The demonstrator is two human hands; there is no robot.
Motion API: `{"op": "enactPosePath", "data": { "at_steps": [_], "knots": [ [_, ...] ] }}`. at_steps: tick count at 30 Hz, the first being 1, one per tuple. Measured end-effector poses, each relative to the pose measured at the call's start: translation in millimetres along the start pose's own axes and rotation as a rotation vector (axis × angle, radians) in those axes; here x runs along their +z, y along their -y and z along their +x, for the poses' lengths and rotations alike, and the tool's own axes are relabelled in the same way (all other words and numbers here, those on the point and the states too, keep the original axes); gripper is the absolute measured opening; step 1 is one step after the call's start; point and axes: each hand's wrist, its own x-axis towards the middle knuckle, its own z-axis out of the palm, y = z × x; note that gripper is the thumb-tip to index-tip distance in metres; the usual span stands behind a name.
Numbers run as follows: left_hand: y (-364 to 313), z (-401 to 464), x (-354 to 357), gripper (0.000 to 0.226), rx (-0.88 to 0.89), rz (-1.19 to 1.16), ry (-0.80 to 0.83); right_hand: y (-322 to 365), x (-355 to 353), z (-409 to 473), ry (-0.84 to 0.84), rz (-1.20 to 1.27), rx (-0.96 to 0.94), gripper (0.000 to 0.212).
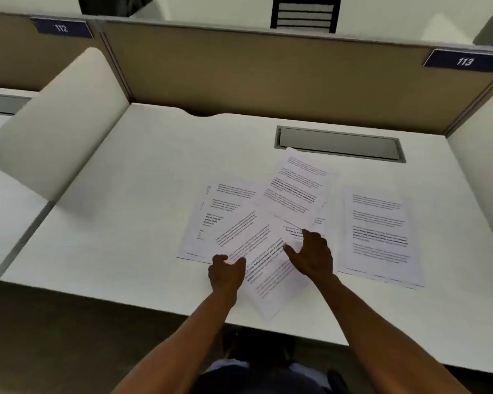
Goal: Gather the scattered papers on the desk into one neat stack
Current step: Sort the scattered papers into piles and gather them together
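1. Study carrel, white desk (120, 223), fenced at the far side by a tan partition (268, 72) bearing number plates 112 (61, 28) and 113 (464, 61); a grey cable hatch (339, 145) lay flush in the desk's far right part.
2. Left sheet (211, 217): lay flat at the left of the spread, long axis near-to-far with a slight tilt, its right part covered by the sheets beside it.
3. Left hand (227, 271): fingers curled narrow, thumb and fingertips pinching the left edge of the slanted sheet.
4. Slanted sheet (264, 268): nearest of the papers, long axis running diagonally from far left to near right, its near corner reaching close to the desk's near edge. It lay between the two hands, touching both.
5. Far sheet (295, 189): tilted the other way, its far corner just at the cable hatch, its near edge over the middle of the spread.
6. Right hand (310, 255): spread wide, palm down, pressing on the overlap where the slanted and far sheets met; it held nothing.
7. Right sheets (379, 234): a small, roughly squared pile, long axis near-to-far, lying apart to the right of the hands; the right hand was the nearer one to it.
8. Judgement: the coming move turned on the right pile lying off to the right, so it would have to be drawn leftward or the middle sheets carried over to it.
9. Not determinable: the count of sheets in any layer, the printed text, and what lay under the right palm.
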Motion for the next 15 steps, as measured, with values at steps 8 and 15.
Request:
{"op": "enactPosePath", "data": {
  "at_steps": [8, 15],
  "knots": [
    [0, -20, 24, 0.075, -0.167, -0.27, -0.093, -25, 22, -2, 0.028, -0.181, -0.112, 0.078],
    [-5, -17, 25, 0.071, -0.25, -0.438, -0.134, -40, 34, -2, -0.054, -0.146, -0.187, 0.07]
  ]
}}
